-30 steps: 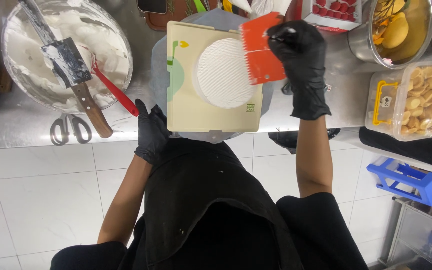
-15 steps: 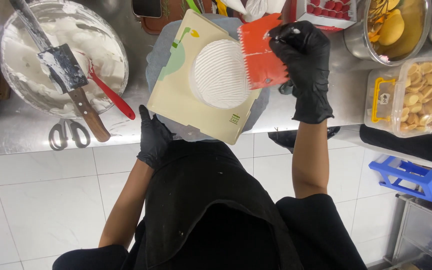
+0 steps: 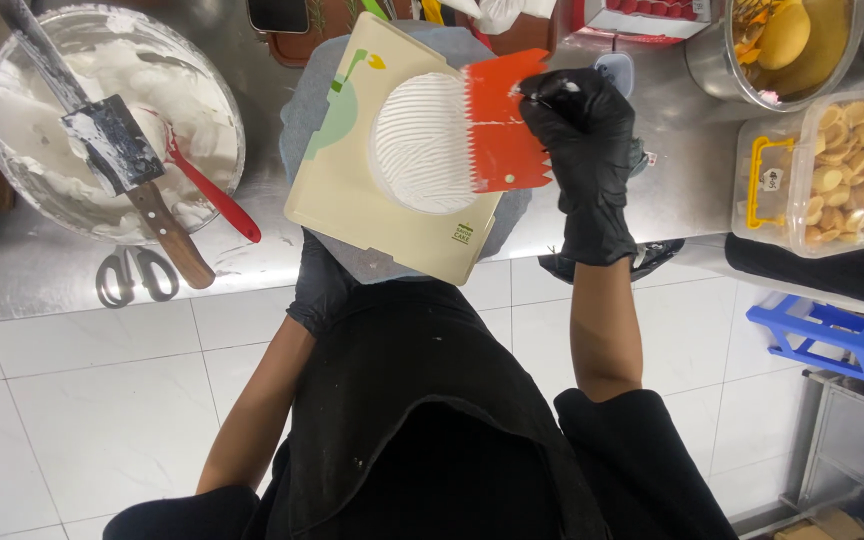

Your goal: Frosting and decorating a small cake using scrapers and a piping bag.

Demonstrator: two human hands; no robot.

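A round white cream-covered cake (image 3: 420,142) with combed lines sits on a cream square board (image 3: 352,195), which rests on a grey turntable (image 3: 382,262). My right hand (image 3: 584,150), in a black glove, grips a red toothed scraper (image 3: 504,125) and presses its edge against the cake's right side. My left hand (image 3: 320,285), also gloved in black, is at the near edge of the turntable, partly hidden under the board.
A bowl of white cream (image 3: 112,120) at the left holds a scraper knife (image 3: 122,160) and a red spatula (image 3: 214,190). Scissors (image 3: 132,275) lie below it. A tub of pale pieces (image 3: 837,170) and a metal bowl (image 3: 792,45) stand right. A blue stool (image 3: 832,335) is on the floor.
The board with the cake has turned clockwise on the turntable, now sitting at an angle. My right hand has kept the red scraper against the cake's side.
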